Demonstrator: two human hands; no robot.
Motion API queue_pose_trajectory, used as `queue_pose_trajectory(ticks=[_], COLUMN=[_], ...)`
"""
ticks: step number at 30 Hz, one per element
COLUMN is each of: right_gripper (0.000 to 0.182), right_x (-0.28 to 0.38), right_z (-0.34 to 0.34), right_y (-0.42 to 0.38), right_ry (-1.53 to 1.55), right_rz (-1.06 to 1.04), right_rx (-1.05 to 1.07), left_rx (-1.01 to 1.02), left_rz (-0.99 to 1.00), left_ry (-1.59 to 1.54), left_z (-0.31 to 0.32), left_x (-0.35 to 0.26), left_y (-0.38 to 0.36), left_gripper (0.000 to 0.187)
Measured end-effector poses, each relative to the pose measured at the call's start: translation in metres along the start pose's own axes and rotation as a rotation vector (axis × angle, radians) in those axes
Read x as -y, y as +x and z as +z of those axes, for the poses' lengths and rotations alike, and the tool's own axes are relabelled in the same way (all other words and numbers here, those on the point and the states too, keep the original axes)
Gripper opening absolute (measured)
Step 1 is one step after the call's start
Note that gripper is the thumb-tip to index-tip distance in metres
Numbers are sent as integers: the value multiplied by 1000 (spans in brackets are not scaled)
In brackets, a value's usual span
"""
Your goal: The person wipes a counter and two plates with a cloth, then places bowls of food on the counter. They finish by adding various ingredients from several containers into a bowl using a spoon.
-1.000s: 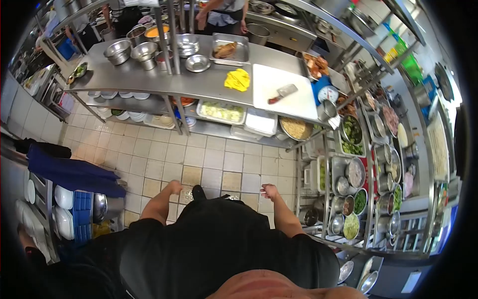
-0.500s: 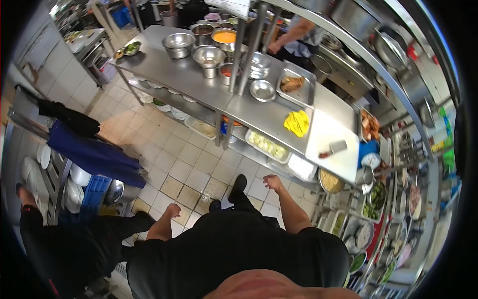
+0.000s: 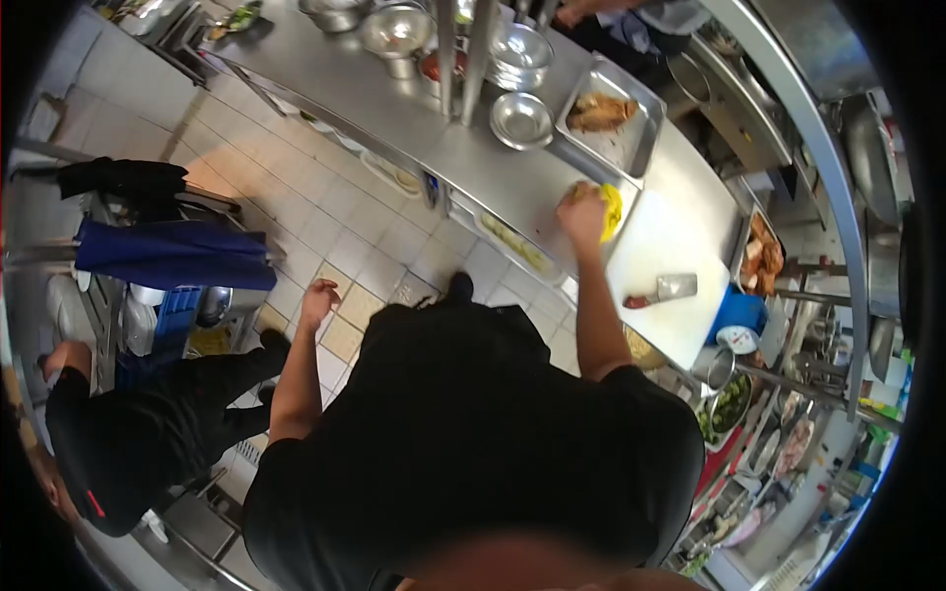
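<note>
My right hand (image 3: 583, 214) reaches onto the steel counter (image 3: 394, 123) with its fingers on the yellow cloth (image 3: 613, 212), closed around its left part. My left hand (image 3: 320, 298) hangs over the tiled floor, touching nothing, its fingers loosely curled and apart. Just right of the cloth lies a white cutting board (image 3: 650, 246) bearing a cleaver (image 3: 675, 287) with a dark red handle. Behind the cloth a metal tray (image 3: 641, 133) holds a browned piece of food (image 3: 601, 112). An empty-looking metal bowl (image 3: 521, 121) sits left of that tray.
A co-worker in black (image 3: 128, 424) bends at the left, by a rack with a blue cloth (image 3: 177, 258). Another person's arm (image 3: 591, 8) shows across the counter. Steel posts (image 3: 477, 59) rise from the counter. Food containers (image 3: 731, 399) line the right side.
My right hand has moved forward from over the floor onto the yellow cloth and taken hold of it. My body and view have come closer to the counter. My left arm is further extended.
</note>
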State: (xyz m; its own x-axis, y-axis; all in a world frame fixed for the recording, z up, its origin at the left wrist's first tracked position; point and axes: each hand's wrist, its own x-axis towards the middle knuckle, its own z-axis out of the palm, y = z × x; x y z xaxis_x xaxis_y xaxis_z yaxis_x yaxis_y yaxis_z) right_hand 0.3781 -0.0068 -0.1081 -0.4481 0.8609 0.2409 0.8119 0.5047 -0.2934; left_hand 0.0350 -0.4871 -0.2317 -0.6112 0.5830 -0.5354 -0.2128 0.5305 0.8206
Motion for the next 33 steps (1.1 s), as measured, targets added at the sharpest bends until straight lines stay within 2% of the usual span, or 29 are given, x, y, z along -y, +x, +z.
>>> queue_pose_trajectory(ticks=[2,5,6,7,8,9,10,11,12,14,15,16,18,21,22,23,24,26,27,29,30,32,33], right_gripper=[43,55,55,52,50,50,51,47,46,44,43,42,44,54,59,64,71,67,65,55,49,48,47], right_x=[-32,-67,-58,-35,-11,29,53,81,108,136,143,143,112,44,24,8,-6,43,66,116,145,193,186], right_z=[-24,4,16,27,45,33,65,83,82,45,20,5,-14,-22,-11,9,33,45,63,108,112,105,99], right_y=[8,1,-14,-27,-42,-40,-44,-39,-31,0,14,22,33,43,38,27,12,1,5,14,28,37,31], right_ry=[-222,41,75,195,340,557,625,746,710,671,668,664,484,193,115,35,110,137,153,167,175,101,81], right_rz=[251,320,269,268,46,-74,4,-70,-122,-164,-146,-129,-176,-118,64,256,152,178,-15,-266,-194,16,6], right_rx=[-29,284,250,243,166,347,464,523,502,494,512,531,579,671,648,625,563,438,366,198,371,462,411], left_rx=[3,212,289,349,450,361,536,694,807,747,359,237,159,173,233,251,281,341,322,391,433,598,654], left_rz=[-101,-212,-197,-238,-156,-302,-153,12,130,-29,-382,-284,-171,-122,-82,-59,-42,-144,-146,-135,-140,-187,-296], left_ry=[96,-40,313,339,689,698,755,789,824,646,407,407,263,288,148,222,298,78,186,331,396,706,494], left_z=[15,8,11,11,15,24,5,-13,-16,-18,-5,-5,-1,1,-2,-2,0,-6,-4,-27,-36,-50,-66], left_x=[-17,75,79,96,81,71,109,148,149,98,78,61,19,4,6,-1,-8,2,-10,39,55,28,35], left_y=[-13,-3,-13,-19,-31,-42,-32,-20,-20,-20,-18,-13,-2,36,46,53,55,68,63,91,101,99,111], left_gripper=[22,21,24,28,28,25,23,21,21,19,19,22,25,25,24,23,22,23,26,30,31,28,27])
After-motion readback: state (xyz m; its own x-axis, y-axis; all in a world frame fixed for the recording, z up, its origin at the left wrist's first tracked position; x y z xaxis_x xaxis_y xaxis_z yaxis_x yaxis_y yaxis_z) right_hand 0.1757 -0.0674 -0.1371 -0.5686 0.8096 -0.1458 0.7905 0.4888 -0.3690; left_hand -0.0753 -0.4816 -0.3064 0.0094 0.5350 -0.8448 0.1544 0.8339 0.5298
